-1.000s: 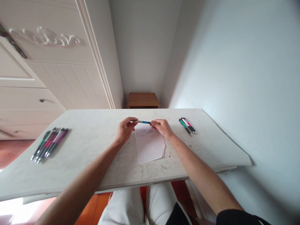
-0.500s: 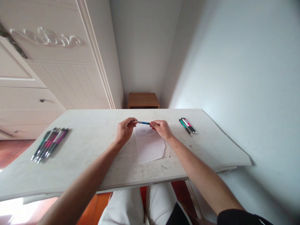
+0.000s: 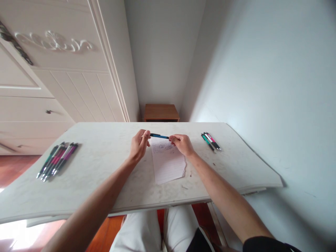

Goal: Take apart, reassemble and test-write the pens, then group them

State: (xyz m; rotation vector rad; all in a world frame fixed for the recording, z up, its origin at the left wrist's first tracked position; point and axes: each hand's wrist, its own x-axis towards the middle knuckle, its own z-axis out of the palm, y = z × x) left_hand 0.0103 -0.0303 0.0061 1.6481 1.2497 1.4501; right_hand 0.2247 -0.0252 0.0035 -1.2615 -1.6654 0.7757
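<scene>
A blue pen (image 3: 160, 136) with a dark clip is held level between both hands, just above the top of a scribbled sheet of lined paper (image 3: 168, 164). My left hand (image 3: 139, 144) is closed at the pen's left end, the thumb pressing there. At the other end, my right hand (image 3: 182, 143) pinches the dark grip between thumb and fingers, which hide the tip. The paper lies flat on the white table, its right edge torn and its upper part covered in dark scribbles.
Several pens (image 3: 57, 161) in green, pink and purple lie in a bunch on the left of the white table (image 3: 105, 140). To the right rests a smaller group of pens (image 3: 211, 141). A wooden stand (image 3: 161, 111) is behind the table, a wall (image 3: 262, 87) on the right.
My left thumb has moved up onto the pen's left end. The pen has turned, so its dark clip now shows. My right hand keeps its pinch.
</scene>
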